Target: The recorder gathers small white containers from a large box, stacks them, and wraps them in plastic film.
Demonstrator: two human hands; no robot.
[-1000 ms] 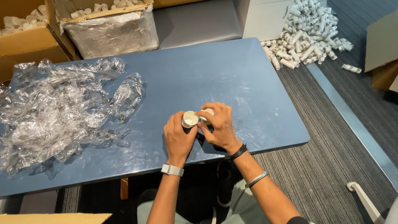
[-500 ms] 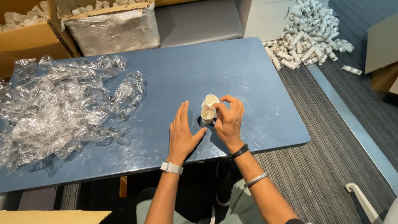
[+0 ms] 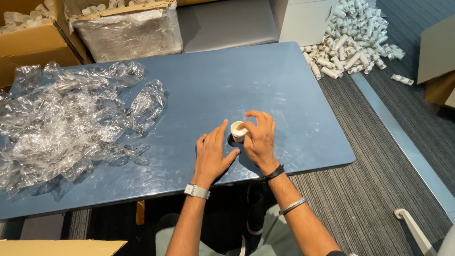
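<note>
Dusty blue bench (image 3: 267, 77), scuffed with pale streaks. A cream-white tube (image 3: 237, 129) on it. See-through plastic wrap (image 3: 59, 125) glinting silvery-white. Tan-brown cardboard boxes (image 3: 4, 54) behind, a white cabinet (image 3: 313, 1), more white tubes in a pile (image 3: 351, 31) (grey striped carpet (image 3: 375, 196) underneath).

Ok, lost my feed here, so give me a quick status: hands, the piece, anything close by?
Right hand grips small white tube, upright on blue table. Left hand flat beside it, open. Plastic wrap lies apart, to the left.

The hands (image 3: 235, 147) hide most of the small white roll (image 3: 237, 129).
</note>
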